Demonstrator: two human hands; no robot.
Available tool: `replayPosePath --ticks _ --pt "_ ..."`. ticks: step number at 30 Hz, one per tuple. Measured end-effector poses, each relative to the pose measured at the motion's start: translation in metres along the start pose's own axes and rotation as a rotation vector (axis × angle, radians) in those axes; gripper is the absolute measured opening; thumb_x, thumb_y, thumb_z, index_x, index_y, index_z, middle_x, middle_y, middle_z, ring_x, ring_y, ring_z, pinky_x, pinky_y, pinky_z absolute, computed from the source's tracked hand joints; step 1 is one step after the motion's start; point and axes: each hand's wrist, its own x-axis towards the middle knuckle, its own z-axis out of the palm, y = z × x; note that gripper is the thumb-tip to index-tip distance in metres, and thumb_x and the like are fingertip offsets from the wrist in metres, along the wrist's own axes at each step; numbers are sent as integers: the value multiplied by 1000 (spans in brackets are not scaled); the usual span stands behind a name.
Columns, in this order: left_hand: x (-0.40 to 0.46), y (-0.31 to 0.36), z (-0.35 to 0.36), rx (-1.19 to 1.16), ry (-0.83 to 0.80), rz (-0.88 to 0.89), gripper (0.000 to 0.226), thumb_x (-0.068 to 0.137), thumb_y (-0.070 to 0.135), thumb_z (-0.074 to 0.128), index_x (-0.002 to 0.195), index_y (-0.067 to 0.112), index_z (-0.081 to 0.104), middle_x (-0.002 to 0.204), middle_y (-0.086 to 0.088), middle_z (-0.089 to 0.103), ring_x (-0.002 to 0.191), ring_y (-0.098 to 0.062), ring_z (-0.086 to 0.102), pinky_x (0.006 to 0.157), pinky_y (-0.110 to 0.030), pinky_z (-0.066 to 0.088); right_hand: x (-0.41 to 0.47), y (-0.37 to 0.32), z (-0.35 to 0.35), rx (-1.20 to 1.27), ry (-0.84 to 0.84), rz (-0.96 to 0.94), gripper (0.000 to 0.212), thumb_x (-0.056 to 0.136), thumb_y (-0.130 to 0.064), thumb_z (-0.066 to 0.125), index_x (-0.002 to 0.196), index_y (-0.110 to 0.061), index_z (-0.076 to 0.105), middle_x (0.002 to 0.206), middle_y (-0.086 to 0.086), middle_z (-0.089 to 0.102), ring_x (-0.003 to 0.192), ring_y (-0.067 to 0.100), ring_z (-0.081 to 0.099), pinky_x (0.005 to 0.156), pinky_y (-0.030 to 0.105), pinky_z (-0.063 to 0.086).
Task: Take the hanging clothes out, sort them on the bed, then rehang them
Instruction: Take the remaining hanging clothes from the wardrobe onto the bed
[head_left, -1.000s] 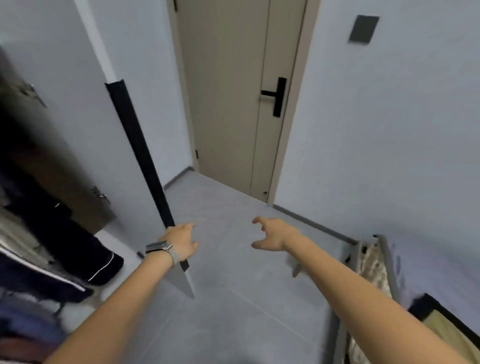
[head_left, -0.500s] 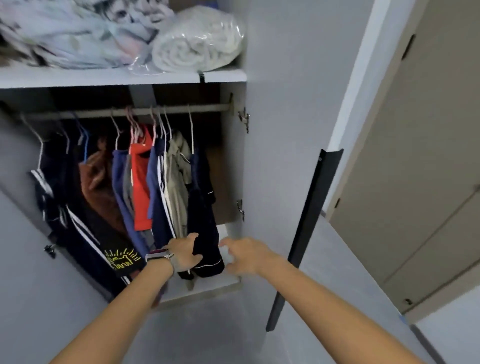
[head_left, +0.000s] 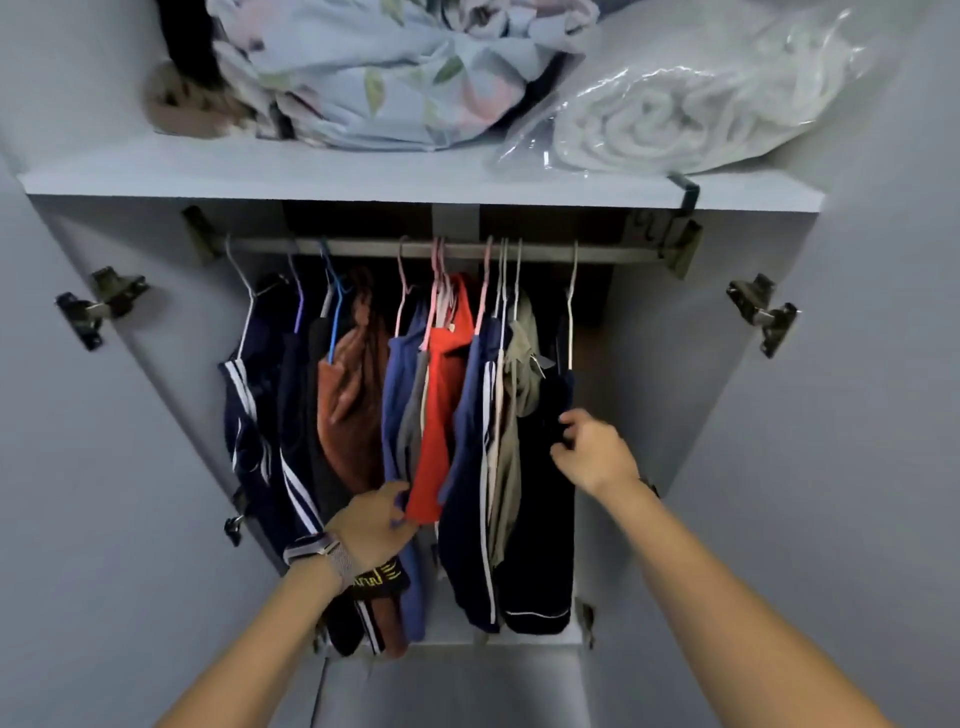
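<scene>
My left hand (head_left: 375, 522), nearest me with the watch (head_left: 318, 552) on its wrist, now reaches into the row of hanging clothes (head_left: 415, 415), its fingers extended against the lower edge of the red garment (head_left: 441, 405) and the blue one (head_left: 397, 415) beside it; it touches but does not clasp anything. My right hand (head_left: 592, 452) is a little farther in, at the right end of the row, its fingers curled at the edge of the black garment (head_left: 540, 509). I think it is only starting to take hold, though the blur there keeps me from being sure.

Half a second ago both hands were low, close together at the hems near the right end. Now they are spread apart and raised, one at the middle of the row and one at its end, and I am facing the wardrobe squarely instead of from its left. A second ago I was looking at the room door, not the clothes at all. I judge the task is only beginning: nothing is off yet.

Beyond my hands every garment hangs from its hanger on the rail (head_left: 441, 249). Above, on the shelf (head_left: 415, 182), lie floral bedding (head_left: 389, 78) and a white roll in a clear bag (head_left: 675, 114).
</scene>
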Motion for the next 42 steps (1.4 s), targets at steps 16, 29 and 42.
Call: replayPosePath --ticks 16,29,42 --pt "102 81 -4 -353 7 196 28 93 20 51 117 12 62 111 1 67 87 -3 58 67 2 38 125 -17 -17 772 67 328 36 88 -12 63 122 -11 53 106 1 61 98 16 58 91 29 45" --pt "132 93 -22 -511 7 238 21 91 14 55 105 21 68 90 26 62 85 15 58 77 -3 42 145 -39 -37 979 187 393 29 83 -13 65 63 -15 44 57 6 41 56 18 39 59 29 36" --pt "129 106 -17 -500 6 375 22 91 17 55 108 22 68 101 8 66 90 2 59 77 -9 45 83 -22 -67 850 133 178 55 78 2 64 36 -21 37 36 -3 38 40 11 31 42 21 28"
